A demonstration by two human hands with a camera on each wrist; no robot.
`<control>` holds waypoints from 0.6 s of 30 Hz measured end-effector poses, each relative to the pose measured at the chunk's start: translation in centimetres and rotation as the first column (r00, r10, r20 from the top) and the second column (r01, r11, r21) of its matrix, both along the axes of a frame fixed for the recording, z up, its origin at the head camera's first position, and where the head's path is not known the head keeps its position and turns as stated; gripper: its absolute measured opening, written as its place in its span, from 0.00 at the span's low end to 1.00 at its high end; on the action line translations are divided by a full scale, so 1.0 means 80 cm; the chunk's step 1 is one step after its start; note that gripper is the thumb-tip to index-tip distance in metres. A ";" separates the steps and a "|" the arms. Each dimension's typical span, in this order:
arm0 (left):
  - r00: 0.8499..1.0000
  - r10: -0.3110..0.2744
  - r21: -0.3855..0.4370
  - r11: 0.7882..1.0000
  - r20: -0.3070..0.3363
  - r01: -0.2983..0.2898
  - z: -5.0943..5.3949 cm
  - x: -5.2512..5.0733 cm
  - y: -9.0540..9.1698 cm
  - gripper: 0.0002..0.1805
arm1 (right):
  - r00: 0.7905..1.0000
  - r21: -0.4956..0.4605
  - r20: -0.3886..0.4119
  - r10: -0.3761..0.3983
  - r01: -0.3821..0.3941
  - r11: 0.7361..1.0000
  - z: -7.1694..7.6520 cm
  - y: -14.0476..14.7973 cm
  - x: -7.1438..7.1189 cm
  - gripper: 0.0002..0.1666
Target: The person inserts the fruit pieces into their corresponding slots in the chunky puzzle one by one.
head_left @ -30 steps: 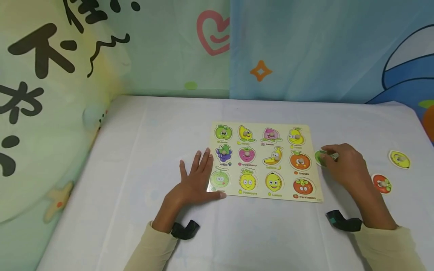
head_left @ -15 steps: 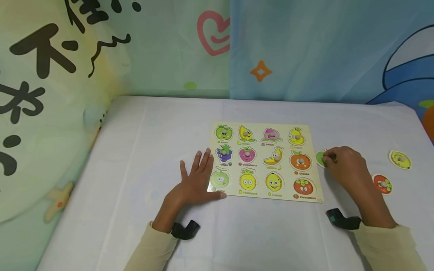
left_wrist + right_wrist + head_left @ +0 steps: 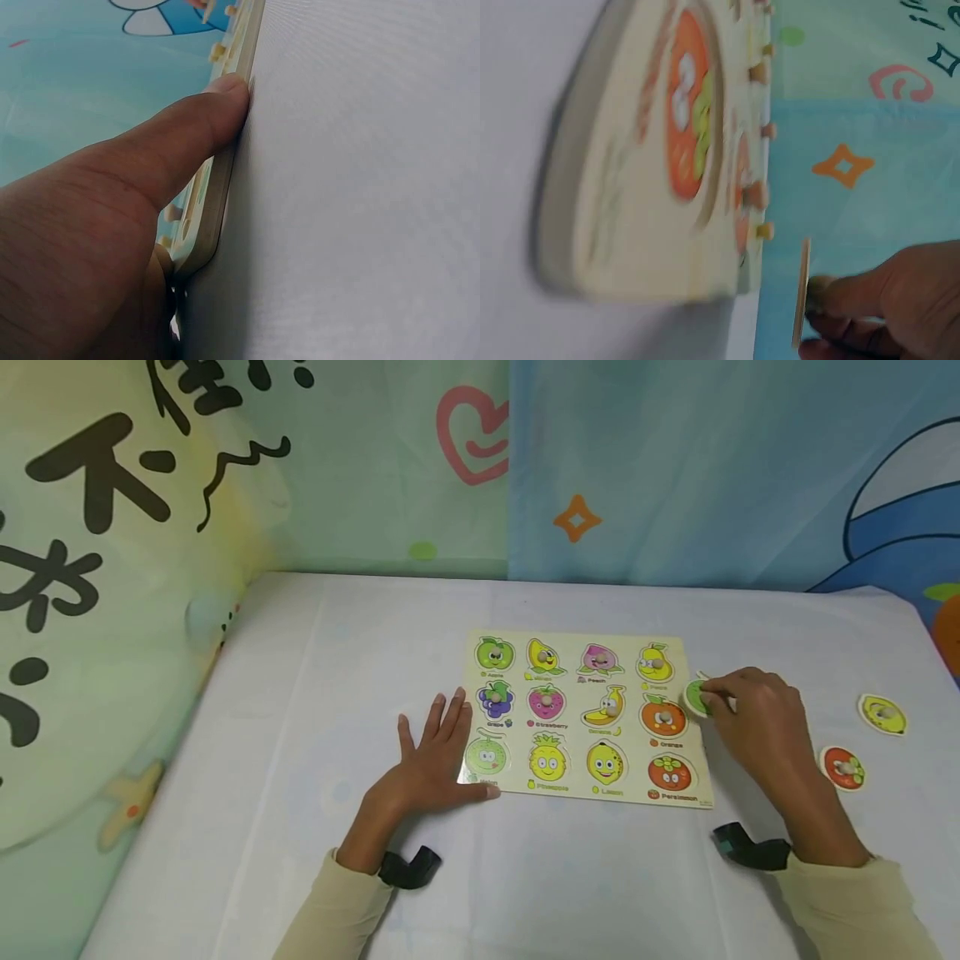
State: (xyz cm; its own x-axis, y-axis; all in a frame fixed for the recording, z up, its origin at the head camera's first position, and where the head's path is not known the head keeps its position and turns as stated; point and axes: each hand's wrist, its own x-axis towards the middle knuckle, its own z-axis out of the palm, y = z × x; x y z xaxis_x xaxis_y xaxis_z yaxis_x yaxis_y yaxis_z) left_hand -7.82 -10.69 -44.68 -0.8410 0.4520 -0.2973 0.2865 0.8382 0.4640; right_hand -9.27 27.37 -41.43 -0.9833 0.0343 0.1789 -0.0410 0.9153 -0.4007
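Fruit puzzle board, one: pale cream, rectangular, thick-edged, lying flat on a white cloth-covered table.

Surroundings: a printed cloth backdrop in green, yellow and blue hangs beyond the board, bearing one pink heart outline and one orange four-pointed star.

In the way: a bare left hand, fingers straight and spread, lies along the board's left edge, its thumb resting on the near edge. A bare right hand pinches a round green melon piece and partly hides it. That piece is at the board's right edge; the right wrist view shows it edge-on and apart from the board.

Black curved wrist mounts, two: nearer the person than the board, one per wrist. Pale beige sleeves, two: nearer again.

Knobbed pieces in the board, eight. Far row: green apple, yellow mango, pink peach, yellow pear. Middle row: purple grapes, pink strawberry, yellow banana, orange fruit.

Flat pictures in the board's near row, four: melon, pineapple, lemon, persimmon.

Loose on the table, right of the board, two: yellow lemon piece, well apart; red persimmon piece with green leaves, less far.
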 end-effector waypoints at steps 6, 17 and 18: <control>1.000 0.001 0.000 1.000 0.012 -0.001 0.002 -0.001 -0.001 0.64 | 0.988 -0.164 0.088 0.130 -0.114 0.980 0.015 -0.037 0.004 0.12; 1.000 0.005 -0.009 1.000 0.019 -0.005 -0.001 -0.002 0.001 0.64 | 0.940 -0.303 0.053 0.337 -0.307 0.902 0.009 -0.109 0.004 0.10; 1.000 0.008 -0.011 1.000 0.019 -0.008 -0.001 -0.002 0.001 0.64 | 0.937 -0.320 0.061 0.344 -0.308 0.896 0.009 -0.113 0.005 0.10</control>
